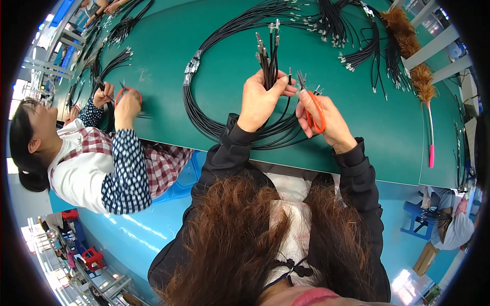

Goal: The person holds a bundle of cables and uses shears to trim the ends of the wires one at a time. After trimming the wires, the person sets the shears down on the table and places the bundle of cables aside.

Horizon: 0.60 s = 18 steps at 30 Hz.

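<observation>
My left hand (262, 97) is closed around a bunch of black cables (269, 61) whose metal-tipped ends point up and away from me. One cable end stands apart from the bunch, near my left thumb and fingertips. In my right hand (329, 120) is a pair of scissors (318, 111) with orange handles. Their blades point up beside that single cable end; whether they touch it I cannot make out. Beneath both hands the cables run on into a large coil (190, 97) lying on the green table (158, 56), bound at its left side with a clear, shiny wrap.
More black cable bundles (365, 56) lie at the far right, beside a brown feather duster (421, 81) with a pink handle end. At left a co-worker (87, 158) in a checked apron holds orange-handled scissors (122, 94). A blue stool (419, 219) stands at lower right.
</observation>
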{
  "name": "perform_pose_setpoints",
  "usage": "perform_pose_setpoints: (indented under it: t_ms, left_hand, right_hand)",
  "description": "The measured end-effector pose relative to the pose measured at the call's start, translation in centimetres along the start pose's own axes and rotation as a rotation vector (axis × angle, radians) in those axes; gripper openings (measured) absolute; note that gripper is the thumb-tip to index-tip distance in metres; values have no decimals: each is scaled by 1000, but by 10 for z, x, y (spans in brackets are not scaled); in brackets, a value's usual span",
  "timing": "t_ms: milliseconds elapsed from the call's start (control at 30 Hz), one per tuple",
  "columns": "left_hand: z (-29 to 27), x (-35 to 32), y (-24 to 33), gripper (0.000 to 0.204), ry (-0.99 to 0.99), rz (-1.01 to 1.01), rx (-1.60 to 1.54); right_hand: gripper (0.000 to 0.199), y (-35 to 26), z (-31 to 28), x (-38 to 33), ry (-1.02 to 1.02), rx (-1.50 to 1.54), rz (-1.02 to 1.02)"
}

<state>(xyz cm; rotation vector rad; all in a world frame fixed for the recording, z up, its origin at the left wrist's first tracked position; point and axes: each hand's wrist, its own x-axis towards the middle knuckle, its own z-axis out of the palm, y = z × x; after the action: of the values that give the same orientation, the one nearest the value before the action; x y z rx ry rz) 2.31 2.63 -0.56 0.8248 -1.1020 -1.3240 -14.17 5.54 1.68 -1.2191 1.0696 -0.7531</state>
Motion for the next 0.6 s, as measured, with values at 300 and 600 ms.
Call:
perform_pose_setpoints:
  t_ms: [300, 600]
  left_hand:
    - [6, -10, 0, 13, 25, 5, -13]
    - [10, -9, -4, 13, 32, -7, -15]
  right_hand:
    - [54, 2, -6, -14, -124, -17, 47]
    - [55, 1, -10, -8, -125, -71, 61]
